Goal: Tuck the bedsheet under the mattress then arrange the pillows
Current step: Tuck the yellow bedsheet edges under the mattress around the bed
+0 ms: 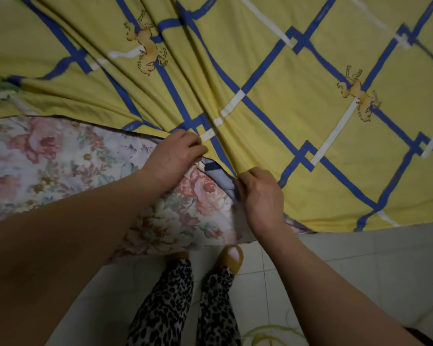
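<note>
A yellow bedsheet (298,96) with blue and white lattice lines and small animal prints covers most of the bed, creased in folds that run toward my hands. Its near edge is pulled back, baring a floral mattress (60,158) at the left. My left hand (175,153) pinches the sheet's edge above the mattress corner. My right hand (260,196) grips the same edge a little lower and to the right, at the bed's side. No pillows are in view.
Pale floor tiles (360,270) lie below the bed's edge. My legs in leopard-print trousers (170,308) and a foot in a yellow sandal (231,258) stand against the mattress. A loop of green cord (268,333) lies on the floor.
</note>
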